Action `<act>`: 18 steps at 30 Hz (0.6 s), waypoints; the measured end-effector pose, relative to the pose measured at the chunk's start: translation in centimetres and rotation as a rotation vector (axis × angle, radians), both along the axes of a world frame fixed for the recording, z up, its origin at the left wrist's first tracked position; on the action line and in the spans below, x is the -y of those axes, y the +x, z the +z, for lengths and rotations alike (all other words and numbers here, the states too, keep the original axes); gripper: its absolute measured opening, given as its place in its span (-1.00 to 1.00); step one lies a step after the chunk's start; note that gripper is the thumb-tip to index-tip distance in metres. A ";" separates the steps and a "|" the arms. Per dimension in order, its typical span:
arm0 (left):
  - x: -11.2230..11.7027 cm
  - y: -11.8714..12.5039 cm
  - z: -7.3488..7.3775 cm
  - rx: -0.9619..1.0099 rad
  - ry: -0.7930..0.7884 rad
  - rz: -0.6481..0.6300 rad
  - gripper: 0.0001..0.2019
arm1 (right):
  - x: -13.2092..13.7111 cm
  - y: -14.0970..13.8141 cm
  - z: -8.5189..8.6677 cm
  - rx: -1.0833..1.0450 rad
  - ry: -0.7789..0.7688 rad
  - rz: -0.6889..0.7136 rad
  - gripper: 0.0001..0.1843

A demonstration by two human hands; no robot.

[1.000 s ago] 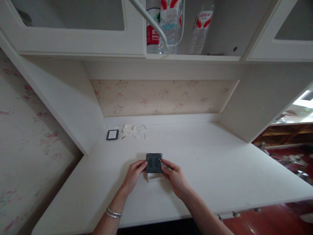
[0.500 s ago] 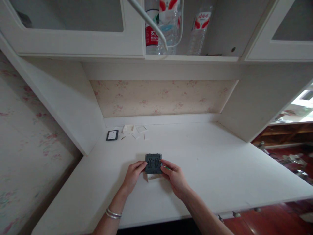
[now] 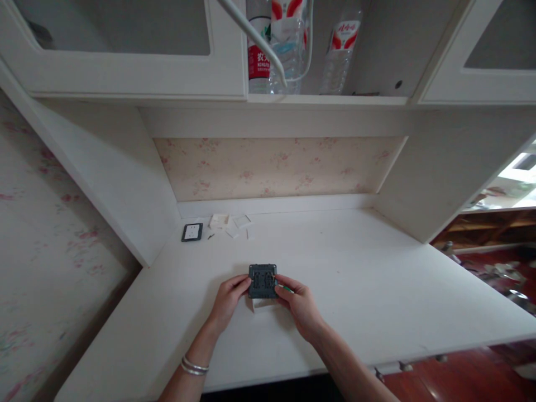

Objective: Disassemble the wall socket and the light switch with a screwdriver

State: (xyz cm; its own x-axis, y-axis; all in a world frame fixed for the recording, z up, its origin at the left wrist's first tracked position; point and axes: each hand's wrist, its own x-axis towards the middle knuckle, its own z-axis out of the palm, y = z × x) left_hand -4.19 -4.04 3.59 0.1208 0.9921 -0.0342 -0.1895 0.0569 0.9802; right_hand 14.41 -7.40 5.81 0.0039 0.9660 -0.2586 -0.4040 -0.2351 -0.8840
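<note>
Between my two hands is a square, dark grey socket frame [image 3: 263,281], its black inner workings facing me. My left hand [image 3: 229,298] pinches its left edge between thumb and fingers. On the opposite edge, my right hand [image 3: 299,304] grips it the same way. A small green bit shows by the right fingers; what it belongs to is hidden. Partly covered by the frame, a white plastic box-like piece [image 3: 263,307] lies just below it on the desk.
At the desk's back left lie a dark-framed white socket [image 3: 192,231], a white plastic box [image 3: 219,221], thin white frames [image 3: 242,221] and small pieces. Overhead, a white curved tube [image 3: 259,42] hangs before shelved plastic bottles [image 3: 342,50]. Side panels bound the white desk [image 3: 360,279].
Both hands stay in place on the socket frame. The frame sits very slightly lower in the view; nothing else has visibly moved.
</note>
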 end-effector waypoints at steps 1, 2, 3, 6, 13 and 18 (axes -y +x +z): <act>0.0 0.0 0.0 0.001 0.000 0.007 -0.64 | 0.0 0.0 0.0 0.000 0.003 0.003 -0.51; 0.0 0.0 0.1 0.004 -0.001 0.009 -0.64 | 0.0 0.0 0.0 0.001 0.003 0.006 -0.52; 0.0 0.0 0.1 0.010 -0.003 0.002 -0.64 | 0.0 0.0 0.0 0.000 0.003 0.007 -0.52; 0.0 0.0 0.2 0.027 -0.012 -0.015 -0.62 | 0.0 0.0 0.0 -0.013 0.012 0.013 -0.52; 0.0 0.0 0.1 0.035 -0.027 -0.005 -0.61 | 0.0 0.0 -0.1 -0.011 0.012 0.008 -0.54; 0.0 0.1 0.4 0.025 0.007 -0.006 -0.64 | 0.0 0.0 -0.2 0.004 -0.011 -0.002 -0.51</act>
State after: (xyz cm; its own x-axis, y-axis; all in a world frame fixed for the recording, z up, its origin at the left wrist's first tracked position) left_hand -4.12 -4.05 3.99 0.1272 0.9916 -0.0240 -0.2133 0.0510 0.9757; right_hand 14.39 -7.37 5.64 0.0070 0.9632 -0.2688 -0.4010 -0.2435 -0.8831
